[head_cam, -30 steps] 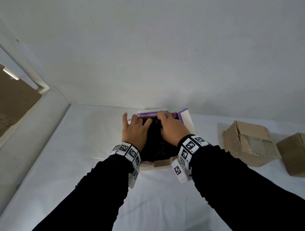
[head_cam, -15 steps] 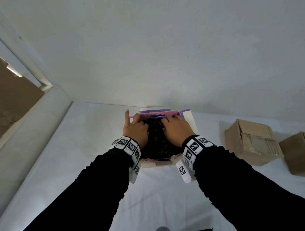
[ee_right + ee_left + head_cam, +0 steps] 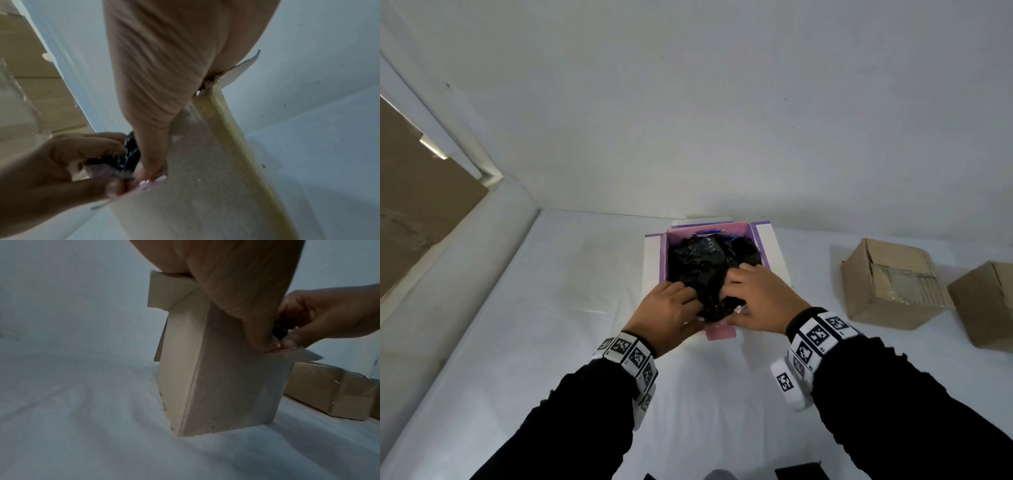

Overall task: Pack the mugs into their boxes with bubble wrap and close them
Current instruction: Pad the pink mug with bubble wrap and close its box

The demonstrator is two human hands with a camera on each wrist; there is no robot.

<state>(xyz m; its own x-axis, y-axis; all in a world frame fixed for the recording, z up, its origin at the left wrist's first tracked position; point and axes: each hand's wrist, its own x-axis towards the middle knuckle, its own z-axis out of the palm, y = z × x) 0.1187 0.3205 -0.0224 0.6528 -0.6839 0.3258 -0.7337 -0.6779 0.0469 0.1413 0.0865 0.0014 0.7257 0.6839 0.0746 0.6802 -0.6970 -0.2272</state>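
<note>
An open box with pink inner flaps stands on the white table; its outside is plain brown. A bundle of black bubble wrap fills it, and the mug inside the wrap is hidden. My left hand and right hand are both at the box's near edge. Each has its fingers curled over the near end of the wrap and its thumb at the pink near flap. In the wrist views the two thumbs meet at that flap, with black wrap pinched between fingers and thumbs.
Two shut brown cardboard boxes sit to the right on the table. A white wall rises just behind the open box. A large cardboard sheet leans at the far left beyond a white ledge.
Both hands have drawn back from the far part of the bundle to the box's near edge, which uncovers most of the black wrap. The box stays put.
</note>
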